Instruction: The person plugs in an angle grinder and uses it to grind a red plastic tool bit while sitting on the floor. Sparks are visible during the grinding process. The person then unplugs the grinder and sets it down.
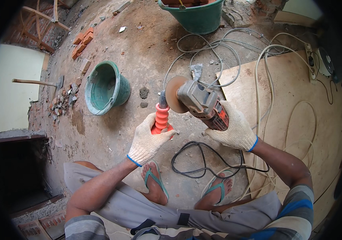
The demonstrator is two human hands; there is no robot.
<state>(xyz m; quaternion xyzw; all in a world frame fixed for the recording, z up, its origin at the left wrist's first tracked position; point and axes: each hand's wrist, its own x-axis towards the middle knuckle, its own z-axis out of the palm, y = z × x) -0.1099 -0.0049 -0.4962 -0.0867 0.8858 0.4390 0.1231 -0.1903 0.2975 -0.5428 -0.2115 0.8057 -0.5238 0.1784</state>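
An angle grinder (198,102) with a grey head, red-and-black body and a worn round disc (174,94) is held over the dirt floor. My right hand (235,127), in a white knit glove, grips the grinder's body. My left hand (149,140), also gloved, is closed around an orange ribbed side handle (162,118) whose metal tip sits right beside the disc. A black cable (197,160) trails from the grinder down to the floor near my sandalled feet.
A green bucket (106,88) lies on its side to the left; another green bucket (197,16) stands at the top. White cables (235,56) loop over the floor and a plywood sheet (295,104) on the right, with a power strip (311,62). Bricks (82,42) and a hammer (39,83) lie at left.
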